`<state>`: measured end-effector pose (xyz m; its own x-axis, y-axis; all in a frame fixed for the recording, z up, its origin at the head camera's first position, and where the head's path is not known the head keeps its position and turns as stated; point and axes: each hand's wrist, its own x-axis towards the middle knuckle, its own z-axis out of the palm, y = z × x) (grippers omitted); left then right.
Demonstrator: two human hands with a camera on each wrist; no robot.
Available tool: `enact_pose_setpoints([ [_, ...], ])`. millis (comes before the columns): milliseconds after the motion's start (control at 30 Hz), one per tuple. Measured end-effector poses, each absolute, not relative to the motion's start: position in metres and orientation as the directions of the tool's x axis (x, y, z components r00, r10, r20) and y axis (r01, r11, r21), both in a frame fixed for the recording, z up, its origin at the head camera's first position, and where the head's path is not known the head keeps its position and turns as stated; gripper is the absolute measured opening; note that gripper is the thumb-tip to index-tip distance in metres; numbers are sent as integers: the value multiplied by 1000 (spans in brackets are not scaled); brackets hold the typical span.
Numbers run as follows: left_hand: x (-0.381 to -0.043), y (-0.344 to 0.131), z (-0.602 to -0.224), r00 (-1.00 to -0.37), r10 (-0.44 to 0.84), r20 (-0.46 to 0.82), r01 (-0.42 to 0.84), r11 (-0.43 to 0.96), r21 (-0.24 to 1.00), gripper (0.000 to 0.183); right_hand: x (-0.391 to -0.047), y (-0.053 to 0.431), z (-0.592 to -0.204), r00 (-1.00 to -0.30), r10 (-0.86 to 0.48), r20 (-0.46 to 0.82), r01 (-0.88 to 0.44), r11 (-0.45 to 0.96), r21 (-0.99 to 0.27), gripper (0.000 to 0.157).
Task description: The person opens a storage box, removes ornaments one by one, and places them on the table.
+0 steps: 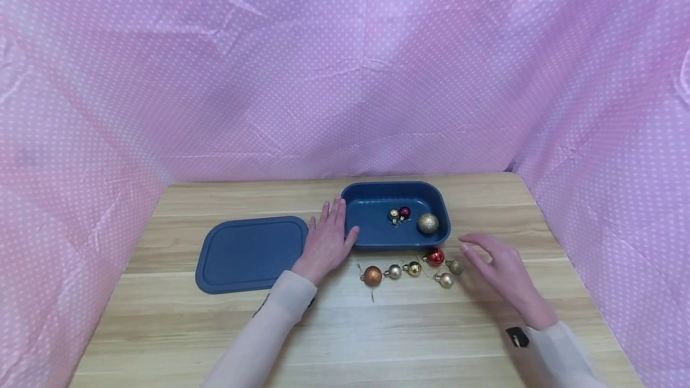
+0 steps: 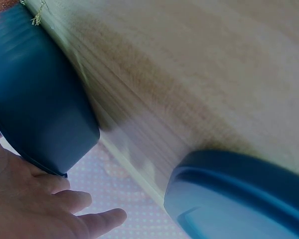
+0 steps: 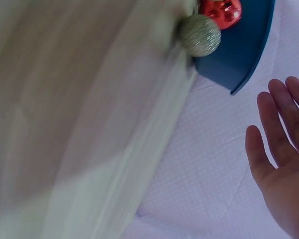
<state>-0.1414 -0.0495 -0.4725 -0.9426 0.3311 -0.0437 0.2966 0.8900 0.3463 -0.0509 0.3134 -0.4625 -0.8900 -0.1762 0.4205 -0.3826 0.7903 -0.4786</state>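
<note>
On the table (image 1: 388,340), I see a blue lid (image 1: 252,254) left of the left hand (image 1: 326,236), whose straight fingers touch a blue box (image 1: 369,232); Christmas baubles (image 1: 414,268) lie inside it and just left of the right hand (image 1: 504,271), fingers loosely spread.

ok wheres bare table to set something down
The table is bare nearer than the loose baubles, between the sleeves, and right of the box, behind the right hand. Crowded: along the box's near side, where the loose baubles lie, and between box and lid, where the left hand is.
</note>
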Motion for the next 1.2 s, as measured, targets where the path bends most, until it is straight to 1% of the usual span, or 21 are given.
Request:
enact_pose_setpoints([
  [133,-142,-50,-473,-943,331,-41,297,890,346,75,-56,302,-458,-881,-159,445,-390,776,-496,22],
  [300,-141,-50,-473,-943,331,-35,299,889,346,76,-63,290,-453,-886,-170,432,-396,763,-511,23],
  [633,-141,-50,-473,-943,331,-34,299,887,353,75,-86,270,-440,-870,-268,414,-464,728,-505,19],
  [933,-141,-49,-472,-943,330,-45,294,887,355,76,-110,255,-430,-864,-359,353,-500,695,-517,18],
  [1100,-141,-49,-471,-943,330,-43,295,887,355,76,-125,249,-424,-855,-417,309,-519,671,-529,21],
  [1200,-141,-49,-471,-943,330,-43,294,886,358,76,-135,247,-422,-854,-443,274,-516,646,-562,24],
])
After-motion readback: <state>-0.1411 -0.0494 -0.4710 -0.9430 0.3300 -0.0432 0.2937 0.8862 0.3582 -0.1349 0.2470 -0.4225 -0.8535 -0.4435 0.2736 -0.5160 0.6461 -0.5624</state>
